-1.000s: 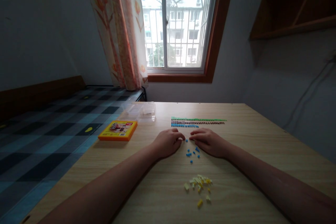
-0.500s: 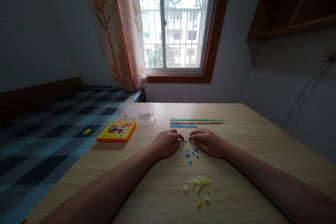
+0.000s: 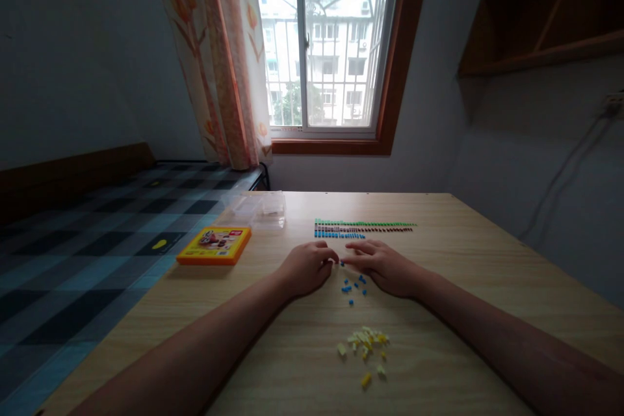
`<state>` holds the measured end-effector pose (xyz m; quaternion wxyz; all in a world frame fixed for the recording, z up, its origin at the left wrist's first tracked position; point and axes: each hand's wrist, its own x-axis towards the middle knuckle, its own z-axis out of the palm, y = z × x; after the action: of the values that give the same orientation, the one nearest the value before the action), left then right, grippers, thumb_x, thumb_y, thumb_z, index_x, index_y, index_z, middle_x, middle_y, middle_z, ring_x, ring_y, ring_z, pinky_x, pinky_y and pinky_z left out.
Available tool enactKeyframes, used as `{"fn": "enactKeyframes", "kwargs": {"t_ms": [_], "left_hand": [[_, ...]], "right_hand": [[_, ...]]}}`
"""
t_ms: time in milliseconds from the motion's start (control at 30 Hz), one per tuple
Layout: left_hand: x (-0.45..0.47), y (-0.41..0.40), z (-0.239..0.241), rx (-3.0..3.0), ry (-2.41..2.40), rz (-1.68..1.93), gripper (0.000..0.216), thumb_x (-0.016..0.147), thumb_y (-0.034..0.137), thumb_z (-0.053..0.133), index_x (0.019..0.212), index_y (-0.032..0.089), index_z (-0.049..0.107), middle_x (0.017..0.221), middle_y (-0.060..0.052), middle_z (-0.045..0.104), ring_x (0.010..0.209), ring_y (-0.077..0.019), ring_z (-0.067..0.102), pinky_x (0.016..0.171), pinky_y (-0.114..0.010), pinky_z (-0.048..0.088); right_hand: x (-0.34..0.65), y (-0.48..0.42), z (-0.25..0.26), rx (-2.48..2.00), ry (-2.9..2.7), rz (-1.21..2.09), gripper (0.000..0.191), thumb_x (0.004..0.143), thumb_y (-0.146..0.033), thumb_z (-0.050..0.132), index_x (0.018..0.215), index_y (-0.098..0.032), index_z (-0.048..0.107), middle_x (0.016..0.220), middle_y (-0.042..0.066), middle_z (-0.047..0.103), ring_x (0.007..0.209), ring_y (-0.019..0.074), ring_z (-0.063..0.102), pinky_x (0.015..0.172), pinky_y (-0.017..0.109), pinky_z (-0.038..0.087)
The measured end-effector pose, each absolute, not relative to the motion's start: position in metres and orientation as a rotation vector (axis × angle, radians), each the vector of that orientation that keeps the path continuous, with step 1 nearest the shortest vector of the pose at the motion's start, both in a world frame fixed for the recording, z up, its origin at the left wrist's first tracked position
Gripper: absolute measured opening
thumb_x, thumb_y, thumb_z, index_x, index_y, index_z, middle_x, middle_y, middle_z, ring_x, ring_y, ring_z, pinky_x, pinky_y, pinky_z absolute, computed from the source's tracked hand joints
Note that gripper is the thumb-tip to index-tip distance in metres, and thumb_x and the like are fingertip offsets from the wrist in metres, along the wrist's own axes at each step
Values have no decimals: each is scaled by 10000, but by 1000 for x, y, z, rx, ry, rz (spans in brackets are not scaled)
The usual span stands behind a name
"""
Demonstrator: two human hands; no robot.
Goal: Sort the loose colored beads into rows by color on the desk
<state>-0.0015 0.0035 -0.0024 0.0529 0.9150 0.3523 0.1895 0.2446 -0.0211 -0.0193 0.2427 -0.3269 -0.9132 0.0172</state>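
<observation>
My left hand (image 3: 307, 268) rests on the wooden table (image 3: 463, 253), fingers curled, fingertips pinched beside a tiny blue piece. My right hand (image 3: 383, 264) lies opposite, its fingers stretched toward the left hand's fingertips, almost touching them. Several small blue pieces (image 3: 353, 285) are scattered between and just below the hands. Beyond the hands lie three neat rows of tiny pieces (image 3: 363, 228): green, dark and blue. A loose heap of yellow pieces (image 3: 363, 343) sits nearer to me.
An orange and yellow box (image 3: 214, 245) lies at the table's left edge, with a clear plastic case (image 3: 258, 206) behind it. A bed with a checked cover (image 3: 97, 234) adjoins the table on the left. A window and curtain stand behind.
My right hand's fingers have stretched out leftward toward my left fingertips. The view has shifted slightly; the left hand stays in place.
</observation>
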Motion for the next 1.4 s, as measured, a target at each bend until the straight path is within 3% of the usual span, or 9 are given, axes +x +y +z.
{"fn": "enactKeyframes", "kwargs": {"t_ms": [133, 300, 500, 800, 1100, 1400], "left_hand": [[-2, 3, -2, 2781, 1087, 575, 267, 838, 204, 503, 977, 255, 725, 917, -18, 666, 759, -140, 604, 721, -249, 461], [-2, 4, -1, 2775, 1075, 579, 266, 822, 187, 509, 964, 251, 724, 917, -17, 670, 769, -142, 605, 716, -246, 460], [-2, 3, -1, 2762, 1082, 567, 254, 824, 192, 514, 955, 244, 724, 925, -20, 671, 765, -139, 607, 715, -243, 459], [-1, 4, -1, 2761, 1072, 550, 252, 817, 180, 518, 945, 243, 726, 917, -20, 668, 756, -137, 605, 714, -242, 461], [-2, 4, -1, 2771, 1071, 558, 247, 820, 182, 518, 940, 250, 723, 920, -15, 668, 768, -140, 609, 720, -245, 464], [-2, 4, -2, 2772, 1068, 561, 250, 827, 181, 510, 937, 249, 724, 927, -18, 671, 775, -143, 612, 734, -247, 466]], "right_hand": [[243, -21, -19, -882, -2461, 54, 316, 937, -207, 487, 1176, -304, 670, 1273, 82, 612, 1149, 228, 562, 985, 420, 446], [249, -12, -25, -978, -2314, -65, 153, 866, -181, 570, 887, -240, 709, 1154, 65, 662, 1112, 230, 570, 994, 425, 434], [266, 4, -37, -1217, -2157, -178, 98, 818, -244, 641, 781, -235, 732, 1175, 78, 649, 1173, 278, 523, 1022, 489, 385], [282, 15, -43, -1549, -1960, -237, 147, 840, -304, 630, 840, -250, 766, 1244, 98, 610, 1224, 329, 444, 998, 545, 344], [273, 9, -41, -1507, -1983, -314, 176, 831, -264, 605, 863, -259, 778, 1280, 87, 600, 1249, 321, 441, 1012, 535, 352], [274, 16, -47, -1437, -2040, -241, 283, 861, -203, 539, 1038, -243, 757, 1382, 96, 538, 1320, 310, 408, 1065, 542, 342]]}}
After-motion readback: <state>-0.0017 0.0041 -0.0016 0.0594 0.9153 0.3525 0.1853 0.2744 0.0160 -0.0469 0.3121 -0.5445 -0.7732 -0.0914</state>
